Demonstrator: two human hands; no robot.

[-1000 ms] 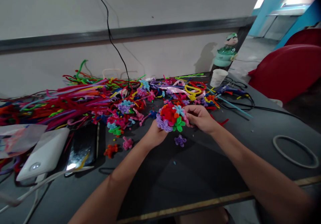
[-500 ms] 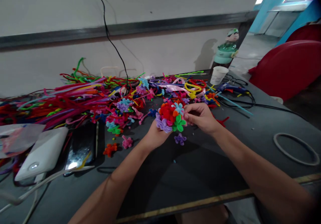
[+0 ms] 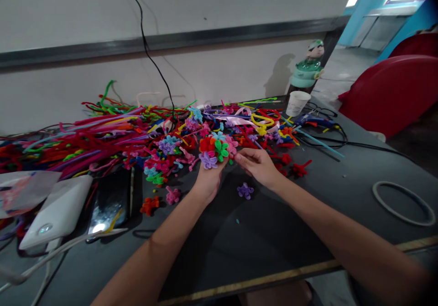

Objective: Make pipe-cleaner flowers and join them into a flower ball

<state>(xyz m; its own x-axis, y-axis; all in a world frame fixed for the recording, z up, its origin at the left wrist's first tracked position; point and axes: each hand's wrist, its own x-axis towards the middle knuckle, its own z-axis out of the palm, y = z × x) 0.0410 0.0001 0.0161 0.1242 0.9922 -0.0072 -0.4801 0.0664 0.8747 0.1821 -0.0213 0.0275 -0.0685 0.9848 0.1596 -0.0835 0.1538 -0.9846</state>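
A bunch of pipe-cleaner flowers (image 3: 216,150) in red, green, purple, pink and light blue is held above the table's middle. My left hand (image 3: 208,182) is wrapped round it from below, and its stems are hidden. At the bunch's right edge, my right hand (image 3: 257,165) is closed in a pinch beside the pink flower; what lies between the fingertips is too small to make out. A loose purple pipe-cleaner flower (image 3: 245,190) lies on the table below the right hand. Left of my hands lie an orange flower (image 3: 149,205) and a pink flower (image 3: 173,195).
A heap of pipe cleaners (image 3: 102,134) spreads along the wall. On the left are a white power bank (image 3: 56,210) and a phone (image 3: 111,201). At right stand a paper cup (image 3: 297,103) and a figurine (image 3: 308,68), near a glue gun (image 3: 313,120) and a grey ring (image 3: 404,203).
Both hands have moved left and slightly away from me with the bunch. The bunch has turned, showing a pink flower on its right side. Red flowers on the table at right are now uncovered.
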